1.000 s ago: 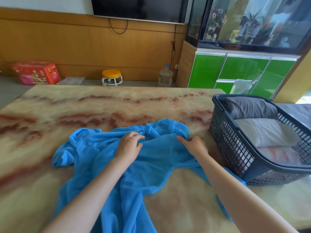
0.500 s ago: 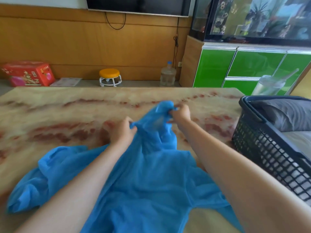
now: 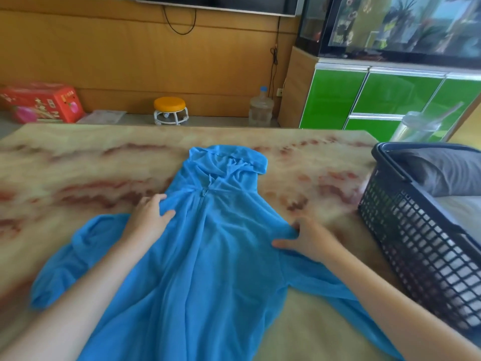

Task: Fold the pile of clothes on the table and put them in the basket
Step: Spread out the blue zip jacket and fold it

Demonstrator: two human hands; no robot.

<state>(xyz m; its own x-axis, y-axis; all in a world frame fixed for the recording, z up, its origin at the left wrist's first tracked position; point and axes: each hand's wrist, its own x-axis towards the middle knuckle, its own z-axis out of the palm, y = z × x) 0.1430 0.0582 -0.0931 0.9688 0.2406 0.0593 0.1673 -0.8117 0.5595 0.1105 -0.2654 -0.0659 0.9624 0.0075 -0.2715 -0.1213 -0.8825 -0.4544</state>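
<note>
1. Blue jacket [image 3: 221,256] lies face up under my fingers, its zip [image 3: 202,195] closed and running down the middle.
2. My left hand [image 3: 149,217] rests flat on its left shoulder, fingers [image 3: 156,199] straight and spread, tips at the cloth's edge.
3. My right hand [image 3: 312,241] sits on the opposite edge, thumb [image 3: 281,243] stretched flat on the cloth. The other fingers bend where the cloth bunches, and I cannot tell whether they pinch it.
4. Its hood [image 3: 229,158] points away from me, rumpled.
5. One sleeve [image 3: 65,261] is heaped to my left. The other sleeve [image 3: 325,285] runs under my right forearm and is mostly hidden.
6. The hem is cut off by the lower frame edge.
7. The counter [image 3: 78,165] carries the jacket at its middle.
8. The basket [image 3: 416,243] stands to my right, apart from the jacket and cut off by the frame edge. It holds a grey cloth [image 3: 442,173] and something pale that is too blurred to name.
</note>
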